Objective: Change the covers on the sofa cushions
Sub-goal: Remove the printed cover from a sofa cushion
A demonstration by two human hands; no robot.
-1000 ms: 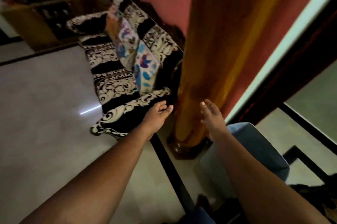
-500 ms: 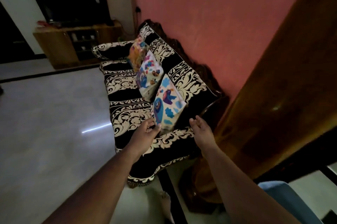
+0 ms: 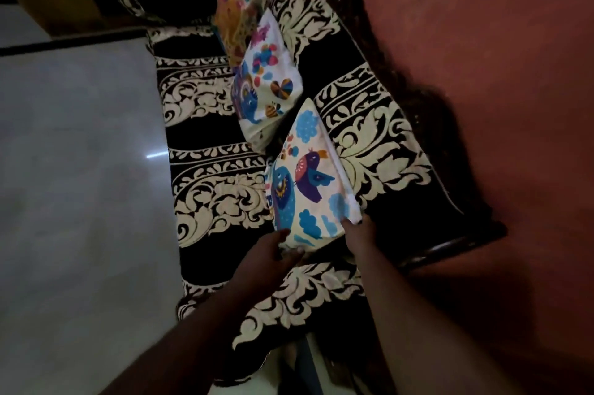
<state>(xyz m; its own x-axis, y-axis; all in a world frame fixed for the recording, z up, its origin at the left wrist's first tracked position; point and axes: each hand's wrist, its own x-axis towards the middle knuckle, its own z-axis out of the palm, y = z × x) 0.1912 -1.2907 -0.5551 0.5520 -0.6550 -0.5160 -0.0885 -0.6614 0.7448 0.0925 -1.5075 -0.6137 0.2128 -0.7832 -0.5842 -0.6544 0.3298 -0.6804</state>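
Your left hand holds the bottom corner of the nearest cushion, thumb on its printed front, while your right hand touches its lower right edge; the dim light hides whether those fingers grip. The cushion leans against the back of the black-and-cream sofa, beside two more cushions.

No text, label, brand, number or sign can be read anywhere in this dim view. The nearest cushion carries only printed pictures (birds and blue clouds, no lettering), and the cushion behind it shows coloured shapes without words. The sofa cover bears a cream scroll pattern on black, and it too has no writing.
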